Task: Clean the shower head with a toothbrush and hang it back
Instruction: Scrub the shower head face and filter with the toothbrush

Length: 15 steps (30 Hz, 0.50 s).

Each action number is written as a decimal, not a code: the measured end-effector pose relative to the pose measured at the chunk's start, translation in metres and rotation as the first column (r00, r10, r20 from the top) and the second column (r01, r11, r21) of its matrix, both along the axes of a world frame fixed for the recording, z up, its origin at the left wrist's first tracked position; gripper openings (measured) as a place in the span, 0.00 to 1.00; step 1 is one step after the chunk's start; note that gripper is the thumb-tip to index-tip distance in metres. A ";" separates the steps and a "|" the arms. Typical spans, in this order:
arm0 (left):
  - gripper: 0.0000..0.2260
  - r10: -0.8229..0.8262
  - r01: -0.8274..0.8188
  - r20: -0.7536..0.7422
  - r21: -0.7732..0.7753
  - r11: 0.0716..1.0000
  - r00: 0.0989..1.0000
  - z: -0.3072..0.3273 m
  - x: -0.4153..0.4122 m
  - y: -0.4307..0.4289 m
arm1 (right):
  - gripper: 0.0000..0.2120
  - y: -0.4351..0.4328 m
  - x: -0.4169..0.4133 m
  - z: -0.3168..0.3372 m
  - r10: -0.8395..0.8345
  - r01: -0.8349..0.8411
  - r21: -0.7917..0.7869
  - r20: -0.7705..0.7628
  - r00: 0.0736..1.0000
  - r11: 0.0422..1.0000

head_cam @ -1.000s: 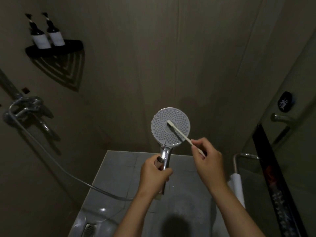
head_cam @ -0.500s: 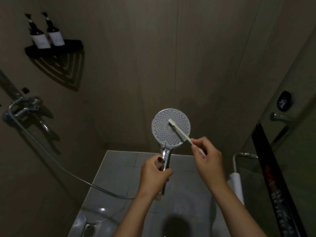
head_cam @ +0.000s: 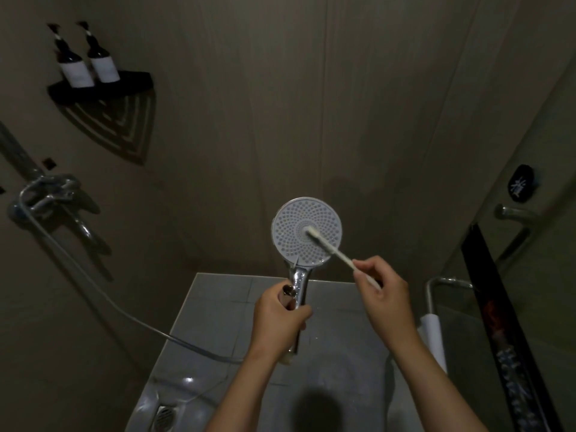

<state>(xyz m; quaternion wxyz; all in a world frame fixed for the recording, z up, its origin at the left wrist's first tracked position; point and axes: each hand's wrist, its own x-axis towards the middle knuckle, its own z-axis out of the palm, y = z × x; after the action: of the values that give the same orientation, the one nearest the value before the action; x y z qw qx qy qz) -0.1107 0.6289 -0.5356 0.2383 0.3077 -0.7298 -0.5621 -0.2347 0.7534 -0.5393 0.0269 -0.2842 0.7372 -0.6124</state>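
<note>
A round shower head (head_cam: 290, 235) with a grey dotted face and a chrome handle stands upright in front of me, face toward the camera. My left hand (head_cam: 279, 319) grips its handle from the left. A white toothbrush (head_cam: 335, 252) lies slanted across the face, its bristle end touching the centre of the disc. My right hand (head_cam: 385, 296) pinches the toothbrush's lower end, just right of the handle. A hose (head_cam: 103, 296) runs from the handle's bottom up to the chrome tap (head_cam: 46, 194) on the left wall.
A black corner shelf (head_cam: 99, 88) with two dark bottles hangs at the upper left. Below me lies the wet grey tiled floor (head_cam: 224, 307) with a drain (head_cam: 163, 416). A glass door with a chrome handle (head_cam: 511, 213) stands at the right, a white roll (head_cam: 433, 341) beside it.
The brush head has shifted a little over the disc's centre. The left hand and the shower head have stayed almost still.
</note>
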 end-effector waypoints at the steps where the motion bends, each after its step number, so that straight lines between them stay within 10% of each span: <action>1: 0.11 -0.001 0.001 0.000 -0.009 1.000 1.000 -0.001 0.000 0.000 | 0.10 0.002 -0.002 0.000 -0.042 0.042 -0.011 -0.008 0.999 0.999; 15: 0.14 0.016 -0.016 -0.020 0.015 1.000 1.000 -0.001 -0.004 -0.002 | 0.10 0.004 0.003 -0.002 0.008 -0.008 -0.033 0.007 1.000 0.999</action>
<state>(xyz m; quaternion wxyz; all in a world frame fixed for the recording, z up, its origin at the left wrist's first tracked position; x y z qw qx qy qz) -0.1143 0.6272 -0.5370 0.2480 0.3096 -0.7206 -0.5686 -0.2312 0.7572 -0.5408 0.0273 -0.2855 0.7256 -0.6255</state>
